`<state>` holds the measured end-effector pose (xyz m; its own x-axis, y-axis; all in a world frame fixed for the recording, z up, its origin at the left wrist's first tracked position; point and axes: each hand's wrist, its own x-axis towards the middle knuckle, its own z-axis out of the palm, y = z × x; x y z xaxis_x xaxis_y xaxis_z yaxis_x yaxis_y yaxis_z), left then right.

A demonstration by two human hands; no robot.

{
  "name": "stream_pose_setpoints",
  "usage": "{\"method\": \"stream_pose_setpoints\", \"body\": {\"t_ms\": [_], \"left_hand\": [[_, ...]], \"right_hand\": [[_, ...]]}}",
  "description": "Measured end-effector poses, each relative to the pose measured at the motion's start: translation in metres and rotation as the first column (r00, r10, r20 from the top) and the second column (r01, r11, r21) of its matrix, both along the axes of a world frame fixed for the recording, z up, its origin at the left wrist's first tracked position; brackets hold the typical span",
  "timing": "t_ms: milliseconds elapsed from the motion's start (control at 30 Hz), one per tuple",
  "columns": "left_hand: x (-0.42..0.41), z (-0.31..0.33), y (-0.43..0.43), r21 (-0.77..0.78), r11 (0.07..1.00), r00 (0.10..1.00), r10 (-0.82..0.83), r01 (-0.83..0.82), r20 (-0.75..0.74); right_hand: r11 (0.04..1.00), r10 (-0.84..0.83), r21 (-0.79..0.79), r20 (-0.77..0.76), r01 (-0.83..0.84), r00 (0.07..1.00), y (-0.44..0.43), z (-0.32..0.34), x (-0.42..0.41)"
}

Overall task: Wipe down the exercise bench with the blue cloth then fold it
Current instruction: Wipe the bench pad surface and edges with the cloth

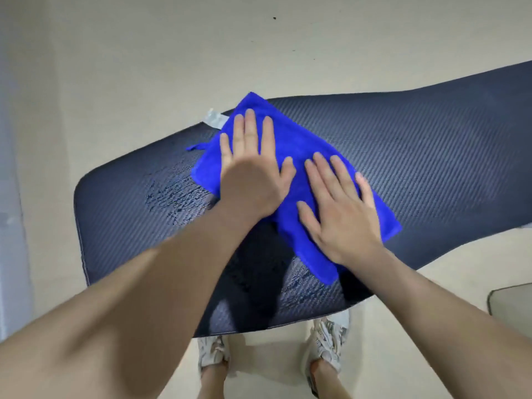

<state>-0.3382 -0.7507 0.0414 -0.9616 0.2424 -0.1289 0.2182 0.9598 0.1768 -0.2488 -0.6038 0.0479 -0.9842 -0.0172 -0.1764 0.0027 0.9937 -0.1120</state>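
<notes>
A bright blue cloth [299,139] lies spread flat and slanted across the dark, ribbed exercise bench [431,156]. My left hand [253,171] presses flat on the cloth's upper left part, fingers spread. My right hand [336,208] lies flat on its lower right part, fingers apart too. Neither hand grips the fabric; both palms rest on top. Wet streaks [178,197] show on the bench pad to the left of the cloth and near its front edge. A white label [214,119] sticks out at the cloth's far corner.
The bench stands on a pale beige floor [172,53]. My two feet in white sneakers [325,344] stand under the bench's near edge. A grey-edged mat or object [512,300] shows at the right border.
</notes>
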Motion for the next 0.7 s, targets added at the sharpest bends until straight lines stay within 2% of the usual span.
{"method": "stream_pose_setpoints", "body": {"t_ms": [133, 267, 367, 467, 700], "left_hand": [[-0.010, -0.006, 0.035, 0.005, 0.988, 0.988, -0.152, 0.152, -0.011], [-0.014, -0.012, -0.003, 0.028, 0.979, 0.978, -0.202, 0.204, -0.047], [-0.008, -0.010, -0.053, 0.056, 0.981, 0.982, -0.181, 0.184, -0.057], [0.005, -0.006, -0.114, -0.001, 0.991, 0.991, -0.133, 0.133, -0.022], [0.037, 0.001, -0.216, -0.030, 0.988, 0.987, 0.155, -0.154, 0.045]], "right_hand": [[0.955, -0.296, 0.035, -0.002, 0.296, 0.955, 0.013, 0.001, -0.005], [0.914, -0.405, -0.007, -0.034, 0.405, 0.914, -0.044, -0.003, -0.014], [0.935, -0.354, -0.023, -0.028, 0.353, 0.935, -0.091, -0.003, -0.017], [0.971, -0.232, -0.052, 0.019, 0.233, 0.972, -0.140, -0.003, -0.014], [0.991, 0.082, -0.113, 0.068, -0.074, 0.994, -0.224, -0.003, -0.012]]}}
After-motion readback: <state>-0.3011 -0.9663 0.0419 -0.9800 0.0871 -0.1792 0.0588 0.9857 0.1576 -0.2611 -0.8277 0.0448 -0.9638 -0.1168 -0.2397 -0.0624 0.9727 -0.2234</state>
